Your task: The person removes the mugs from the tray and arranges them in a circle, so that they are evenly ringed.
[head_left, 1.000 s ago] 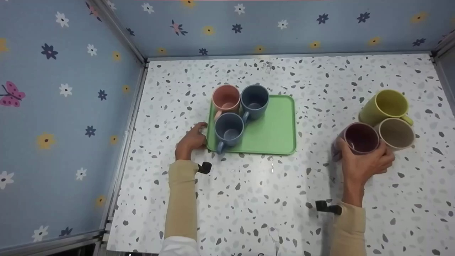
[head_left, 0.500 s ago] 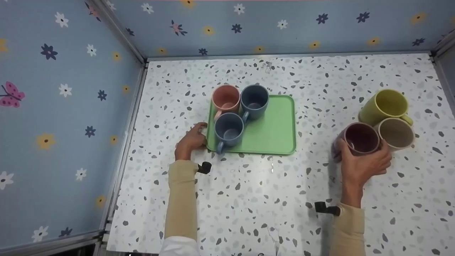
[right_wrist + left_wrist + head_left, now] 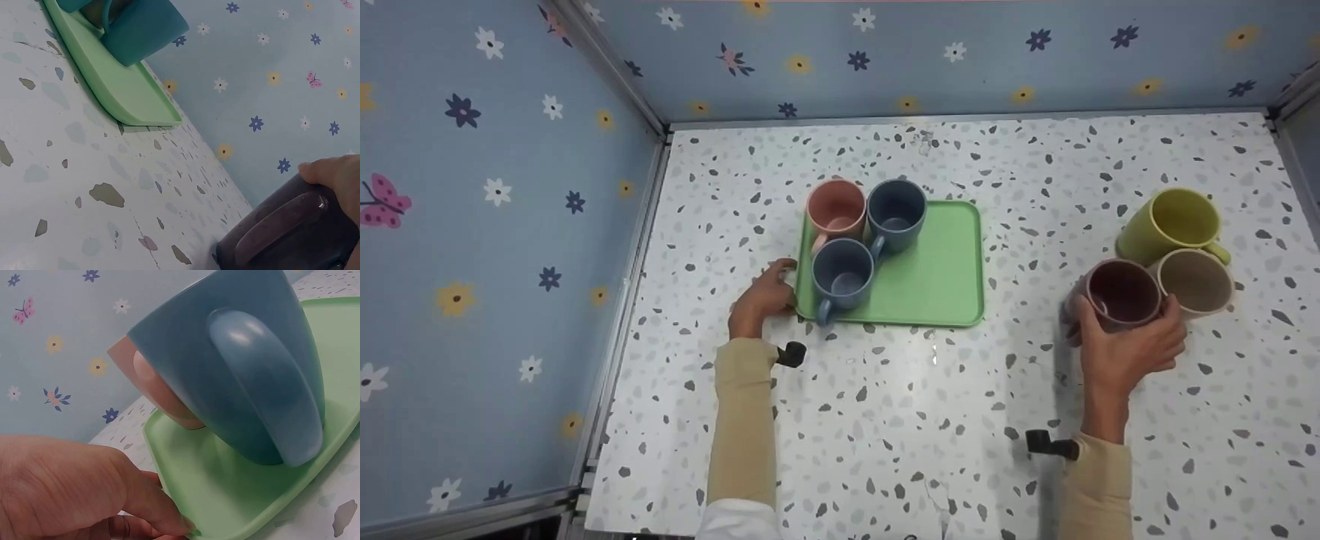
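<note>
My left hand (image 3: 765,295) is at the left edge of a green tray (image 3: 934,277). In the left wrist view, the thumb (image 3: 163,514) lies on the tray's corner rim with the fingers curled below, pinching the edge. On the tray's left half stand a pink mug (image 3: 838,206), a blue mug (image 3: 897,214) and a second blue mug (image 3: 844,274), all upright. Over at the right, my right hand (image 3: 1132,349) grips a dark purple mug (image 3: 1122,291) round its body, thumb on the near left side. Its handle (image 3: 281,225) shows in the right wrist view.
Beside the purple mug stand a beige mug (image 3: 1195,283) and, behind it, a yellow-green mug (image 3: 1170,225). The speckled table (image 3: 885,420) is bordered by a flowered back wall (image 3: 945,75) and a left wall (image 3: 510,240). Bare tray surface shows right of the blue mugs.
The fingers of the right hand have shifted slightly left around the purple mug. The left hand, tray and other mugs stay in place.
</note>
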Action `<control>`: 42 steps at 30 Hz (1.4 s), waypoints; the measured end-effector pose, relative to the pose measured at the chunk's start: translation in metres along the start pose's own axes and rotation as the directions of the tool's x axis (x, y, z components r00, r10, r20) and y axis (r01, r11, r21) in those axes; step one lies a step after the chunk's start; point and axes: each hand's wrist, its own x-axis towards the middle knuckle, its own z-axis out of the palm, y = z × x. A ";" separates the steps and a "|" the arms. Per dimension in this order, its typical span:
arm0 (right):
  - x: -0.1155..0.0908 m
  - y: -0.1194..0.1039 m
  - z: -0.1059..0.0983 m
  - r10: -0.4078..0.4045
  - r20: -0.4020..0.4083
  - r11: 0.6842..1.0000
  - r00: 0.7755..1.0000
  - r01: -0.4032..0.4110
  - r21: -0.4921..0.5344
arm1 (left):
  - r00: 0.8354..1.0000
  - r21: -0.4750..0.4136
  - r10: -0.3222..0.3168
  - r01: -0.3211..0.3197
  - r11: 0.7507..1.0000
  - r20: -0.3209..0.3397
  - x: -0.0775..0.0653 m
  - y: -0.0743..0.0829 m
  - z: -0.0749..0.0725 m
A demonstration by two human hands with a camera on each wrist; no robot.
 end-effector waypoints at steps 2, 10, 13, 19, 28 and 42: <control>-0.001 -0.001 -0.001 -0.003 -0.014 1.000 1.000 0.003 0.012 | 1.000 0.023 0.009 -0.008 1.000 -0.012 -0.001 0.000 0.000; -0.007 -0.017 0.003 -0.166 -0.131 0.974 0.977 0.183 0.131 | 1.000 0.058 0.015 -0.014 0.998 -0.021 0.000 0.000 -0.001; -0.016 -0.033 0.010 -0.274 -0.141 0.929 0.951 0.300 0.219 | 0.999 0.061 0.024 -0.022 0.998 -0.030 0.001 0.000 -0.001; -0.030 -0.053 0.033 -0.451 -0.039 0.821 0.891 0.432 0.372 | 0.999 0.085 0.028 -0.026 0.996 -0.028 0.000 0.000 0.001; -0.058 -0.083 0.063 -0.650 0.196 0.709 0.734 0.493 0.504 | 0.999 0.103 0.035 -0.032 0.994 -0.035 0.001 0.002 0.001; -0.116 -0.115 0.109 -0.821 0.426 0.570 0.381 0.591 0.570 | 0.998 0.107 0.043 -0.039 0.994 -0.040 0.004 -0.001 0.001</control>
